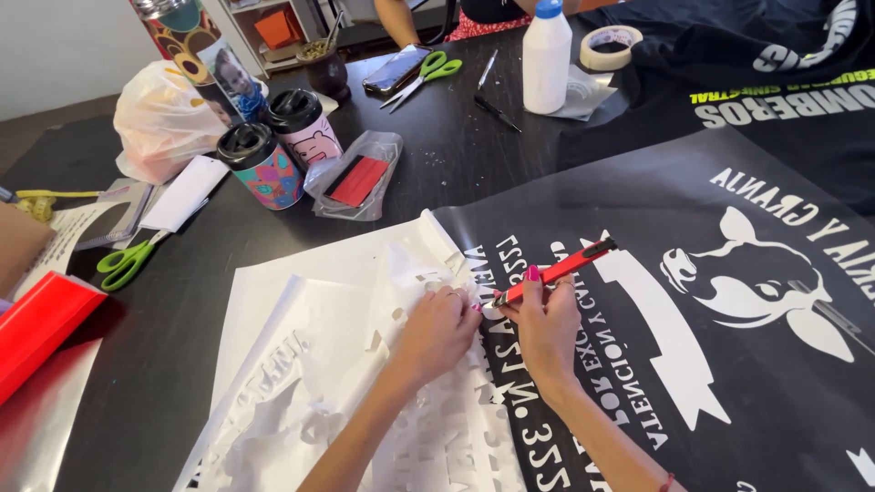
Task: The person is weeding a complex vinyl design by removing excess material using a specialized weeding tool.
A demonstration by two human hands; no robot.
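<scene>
Right hand point(547, 323) grips red craft knife point(556, 271); left hand point(437, 330) just beside

Looks like a small craft or vinyl-printing workshop, judging by the dark worktable point(182, 301) spread with a large black sheet point(729, 364) bearing white cut lettering and an animal-head emblem, beside peeled white backing paper point(301, 364). Scattered around: 2 pairs of green scissors point(128, 260), a roll of tape point(609, 46), a white bottle point(547, 56), a red roll point(36, 323) and printed black garments point(775, 82). Also 2 lidded cups point(264, 164), hinting at an informal workspace.
</scene>
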